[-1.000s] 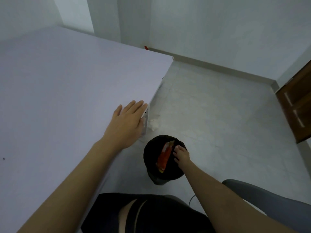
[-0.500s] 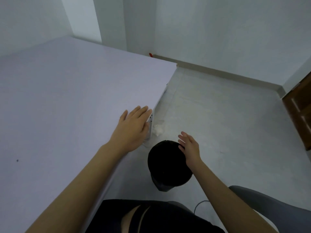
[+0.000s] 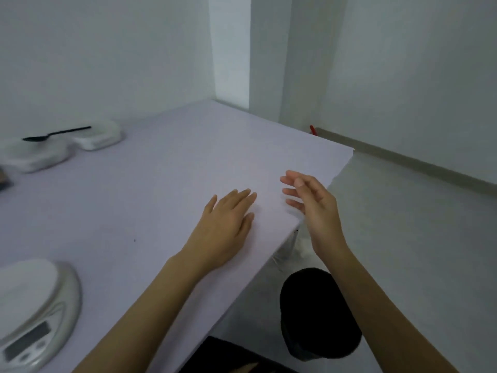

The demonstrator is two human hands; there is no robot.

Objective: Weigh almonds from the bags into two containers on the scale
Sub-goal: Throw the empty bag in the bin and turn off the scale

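Observation:
My left hand [image 3: 224, 224] lies flat and empty on the pale table [image 3: 150, 189], near its right edge. My right hand [image 3: 313, 204] hovers just past that edge, fingers apart, holding nothing. A silver kitchen scale [image 3: 35, 310] with a white platform sits at the lower left. Two white containers stand at the far left: one [image 3: 36, 153] with a black spoon [image 3: 53, 134] across it, the other [image 3: 98, 137] beside it. No almond bags are visible.
A black waste bin [image 3: 318, 316] stands on the floor below the table's right edge, under my right forearm. A dark object [image 3: 4, 181] is cut off at the left frame edge. Grey floor lies to the right.
My right hand left an orange packet in the bin, then rose to the table edge. The view swung left, bringing the scale and containers into sight.

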